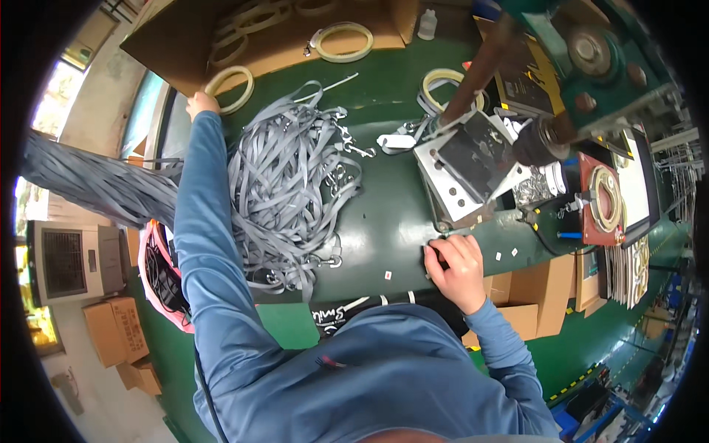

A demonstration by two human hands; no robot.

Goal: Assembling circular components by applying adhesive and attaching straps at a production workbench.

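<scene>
At the far left, my left hand (201,105) is closed at the left edge of a cream ring (248,90) that looks like a roll of tape. The ring is at the front edge of an open cardboard box (176,46). Right of my left forearm lies a tangled heap of grey webbing straps (273,173) with metal snap hooks (362,150). My right hand (456,269) is curled at the near table edge, just below the press base. Thumb and fingers are drawn together; what they hold, if anything, is hidden.
A green press (591,52) overhangs the right side, with a metal plate (447,196) below. More cream rings (345,42) lie at the back. A white bottle (427,24) stands beyond. A grey strap bundle (103,179) hangs left. Open cartons (543,295) sit below right.
</scene>
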